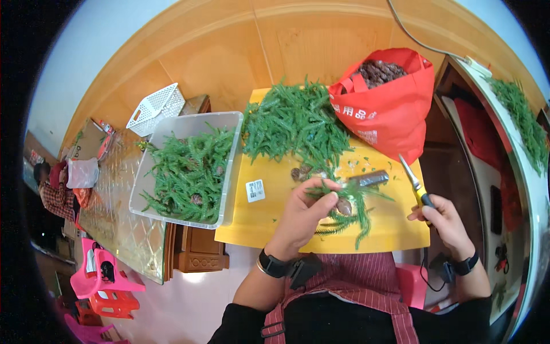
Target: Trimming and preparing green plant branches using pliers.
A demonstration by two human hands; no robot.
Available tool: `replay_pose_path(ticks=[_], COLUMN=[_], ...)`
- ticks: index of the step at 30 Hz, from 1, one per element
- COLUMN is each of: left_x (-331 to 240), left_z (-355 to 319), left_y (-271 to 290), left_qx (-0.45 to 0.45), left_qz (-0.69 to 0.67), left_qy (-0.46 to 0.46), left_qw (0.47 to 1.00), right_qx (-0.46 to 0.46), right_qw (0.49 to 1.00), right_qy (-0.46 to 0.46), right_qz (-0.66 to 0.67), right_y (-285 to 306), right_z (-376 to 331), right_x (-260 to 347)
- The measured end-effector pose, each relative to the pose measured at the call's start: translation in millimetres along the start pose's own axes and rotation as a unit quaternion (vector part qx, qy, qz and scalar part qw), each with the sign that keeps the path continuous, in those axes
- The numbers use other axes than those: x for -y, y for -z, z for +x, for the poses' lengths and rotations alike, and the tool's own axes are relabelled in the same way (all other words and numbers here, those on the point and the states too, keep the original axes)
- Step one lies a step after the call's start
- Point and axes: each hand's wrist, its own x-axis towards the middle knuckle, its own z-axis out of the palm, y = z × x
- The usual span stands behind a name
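Observation:
My left hand (302, 215) pinches a green conifer sprig (350, 213) with a small brown cone (344, 206) on it, over the yellow table (269, 209). My right hand (444, 221) grips a yellow-handled tool with a thin metal tip (413, 180), raised to the right of the sprig. A heap of green sprigs (295, 126) lies at the far end of the yellow table. A dark cylindrical object (369, 179) rests just beyond the held sprig.
A clear plastic bin (232, 166) with green sprigs and cones stands left of the yellow table. A red bag (392, 109) full of brown cones sits at the back right. A white basket (156, 106) lies far left. More greenery (524, 123) lies on the right counter. Pink chairs (97, 275) stand lower left.

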Motion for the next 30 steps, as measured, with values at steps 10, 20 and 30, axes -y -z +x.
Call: replay_pose_path(ticks=[10, 20, 30], left_x=[0.7, -8.5, 2.3], left_z=[-10.1, -31.2, -50.6], left_y=[22.1, -1.3, -24.6], left_qx=[-0.102, -0.147, -0.154], left_qz=[-0.166, -0.072, 0.003], left_qy=[-0.04, -0.125, -0.167], left_qw=[0.98, 0.979, 0.974], right_qx=[-0.113, -0.125, -0.109], right_qw=[0.863, 0.878, 0.814], right_qy=[0.14, 0.286, 0.462], right_qz=[-0.472, -0.364, -0.333], right_y=[15.5, -22.5, -118.0], right_z=[26.0, 12.0, -3.4], right_x=[-96.6, -44.5, 36.3])
